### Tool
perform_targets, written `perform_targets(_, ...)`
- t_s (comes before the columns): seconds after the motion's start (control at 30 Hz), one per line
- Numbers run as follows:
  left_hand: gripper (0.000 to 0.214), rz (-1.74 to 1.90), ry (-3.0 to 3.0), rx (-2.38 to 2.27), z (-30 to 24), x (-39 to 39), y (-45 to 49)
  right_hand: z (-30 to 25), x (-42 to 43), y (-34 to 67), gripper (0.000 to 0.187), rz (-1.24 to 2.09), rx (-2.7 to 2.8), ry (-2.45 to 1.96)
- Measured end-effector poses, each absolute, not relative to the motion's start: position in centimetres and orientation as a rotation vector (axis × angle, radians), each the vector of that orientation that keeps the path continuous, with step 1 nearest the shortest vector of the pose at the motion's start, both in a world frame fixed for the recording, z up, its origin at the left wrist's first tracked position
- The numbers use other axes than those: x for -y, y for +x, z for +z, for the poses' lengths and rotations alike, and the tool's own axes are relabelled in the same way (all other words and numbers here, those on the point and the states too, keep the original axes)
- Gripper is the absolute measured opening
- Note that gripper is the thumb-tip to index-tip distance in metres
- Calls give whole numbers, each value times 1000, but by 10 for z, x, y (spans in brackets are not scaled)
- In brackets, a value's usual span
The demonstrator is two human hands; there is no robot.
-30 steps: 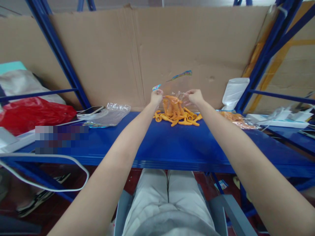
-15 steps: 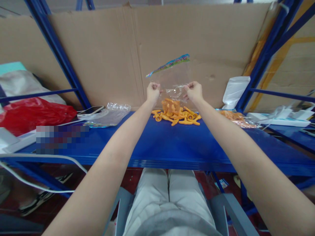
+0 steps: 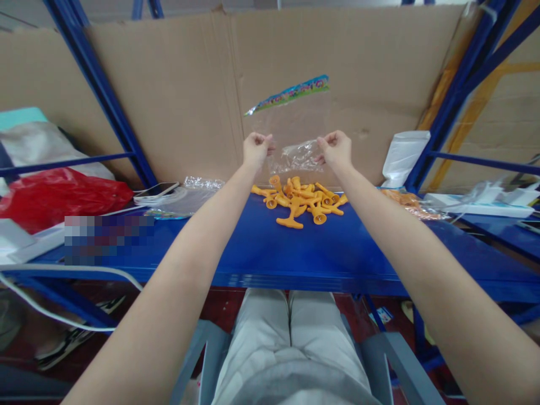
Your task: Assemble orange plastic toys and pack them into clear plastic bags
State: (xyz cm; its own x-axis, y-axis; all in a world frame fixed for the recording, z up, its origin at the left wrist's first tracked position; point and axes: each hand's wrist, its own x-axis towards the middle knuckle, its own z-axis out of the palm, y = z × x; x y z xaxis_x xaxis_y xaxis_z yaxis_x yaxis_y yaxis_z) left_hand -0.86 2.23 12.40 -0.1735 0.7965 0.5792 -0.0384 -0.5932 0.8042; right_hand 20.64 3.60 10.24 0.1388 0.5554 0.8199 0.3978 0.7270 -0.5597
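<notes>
A clear plastic bag (image 3: 295, 121) with a blue and green printed strip along its top hangs in the air between my hands. My left hand (image 3: 257, 151) pinches its left side, and my right hand (image 3: 336, 151) pinches its right side. The lower end of the bag is crumpled and looks empty. Right below it, a loose heap of orange plastic T-shaped pieces (image 3: 301, 197) with round cupped ends lies on the blue table (image 3: 295, 253). What exactly these pieces are I cannot tell.
Filled bags of orange pieces (image 3: 405, 201) and a white power strip (image 3: 476, 205) lie to the right. On the left are flat clear bags (image 3: 188, 197), a phone (image 3: 158, 189), white cables and a red plastic bag (image 3: 63, 194). A cardboard sheet (image 3: 169, 84) stands behind, between blue posts.
The bag has risen slightly and the orange pieces inside it have dropped out onto the heap, which now spreads nearer to me. Both hands have moved up a little and apart.
</notes>
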Motion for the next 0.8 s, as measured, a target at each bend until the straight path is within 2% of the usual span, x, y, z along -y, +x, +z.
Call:
perform_targets(0.37,19,1920,1547,-811,127,-13,-13,98,-17,201,52,48,1436,-791)
perform_targets(0.8,10,1838,1605,-775,130,-5,-26,97,4,220,37,11,1451,-798)
